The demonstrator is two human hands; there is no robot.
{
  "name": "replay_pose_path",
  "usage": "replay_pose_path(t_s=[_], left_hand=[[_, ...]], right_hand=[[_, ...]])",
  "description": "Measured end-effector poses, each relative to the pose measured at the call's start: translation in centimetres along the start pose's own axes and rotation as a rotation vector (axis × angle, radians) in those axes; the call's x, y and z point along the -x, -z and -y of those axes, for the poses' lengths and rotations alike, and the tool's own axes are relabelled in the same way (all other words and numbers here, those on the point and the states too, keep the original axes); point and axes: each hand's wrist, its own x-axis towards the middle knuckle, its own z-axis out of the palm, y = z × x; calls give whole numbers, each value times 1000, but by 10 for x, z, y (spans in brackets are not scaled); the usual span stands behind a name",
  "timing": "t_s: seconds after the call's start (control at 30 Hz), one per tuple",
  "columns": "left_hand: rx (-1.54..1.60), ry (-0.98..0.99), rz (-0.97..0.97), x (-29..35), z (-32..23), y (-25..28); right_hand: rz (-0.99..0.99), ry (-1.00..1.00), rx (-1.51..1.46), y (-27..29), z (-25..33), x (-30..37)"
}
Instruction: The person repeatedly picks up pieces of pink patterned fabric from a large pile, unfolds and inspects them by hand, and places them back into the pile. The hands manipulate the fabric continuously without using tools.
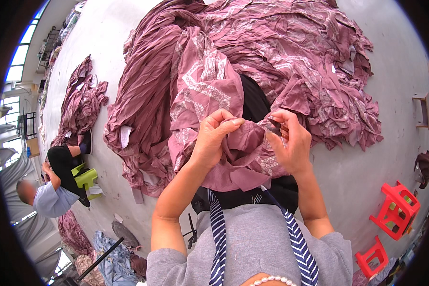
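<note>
A mauve garment with white patterned bands (245, 174) lies gathered over my lap. My left hand (213, 136) pinches its edge between thumb and forefinger. Opposite it, my right hand (291, 140) is closed on another stretch of the same edge, so a short length spans the two hands. Something small and dark shows among the right fingers, too hidden to name. Beyond my hands, a big heap of matching mauve garments (281, 52) spreads over the floor, and a fold of it (200, 81) runs up against my lap.
To the left a person (57, 195) sits by a green stool (85, 177), near a smaller mauve pile (78, 107). Two red stools (394, 209) stand at the right. Blue cloth (112, 260) and other fabric lie at lower left, crossed by a black pole (100, 259).
</note>
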Motion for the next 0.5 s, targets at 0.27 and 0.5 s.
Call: replay_pose_path(t_s=[0.27, 0.5], left_hand=[[-43, -64, 5, 1, 3, -2], [-102, -90, -10, 4, 1, -4]], right_hand=[[140, 65, 148, 12, 17, 13], [162, 47, 198, 12, 15, 10]])
